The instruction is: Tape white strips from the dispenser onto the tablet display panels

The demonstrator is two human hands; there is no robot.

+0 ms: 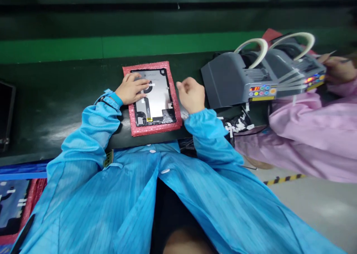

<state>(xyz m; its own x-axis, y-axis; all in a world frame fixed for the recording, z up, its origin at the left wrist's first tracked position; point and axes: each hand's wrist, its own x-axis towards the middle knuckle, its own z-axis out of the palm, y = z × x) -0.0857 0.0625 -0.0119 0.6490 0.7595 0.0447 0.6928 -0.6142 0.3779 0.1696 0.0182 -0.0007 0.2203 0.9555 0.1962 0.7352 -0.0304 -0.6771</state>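
Observation:
A tablet panel [157, 97] with a silver back and black edges lies on a pink foam mat [156, 127] on the dark green bench. My left hand [131, 88] rests on the panel's upper left part, fingers stretched flat across it. My right hand [191, 94] hovers just right of the mat, fingers curled in a loose pinch; what it holds, if anything, is too small to make out. Both arms wear blue sleeves.
Two grey tape dispensers [240, 79] [295, 66] stand at the right, with cut tape strips [237, 125] below them. A co-worker in a pink sleeve [312, 131] has a hand [338, 70] by the far dispenser. A dark panel [5, 112] lies at the left edge.

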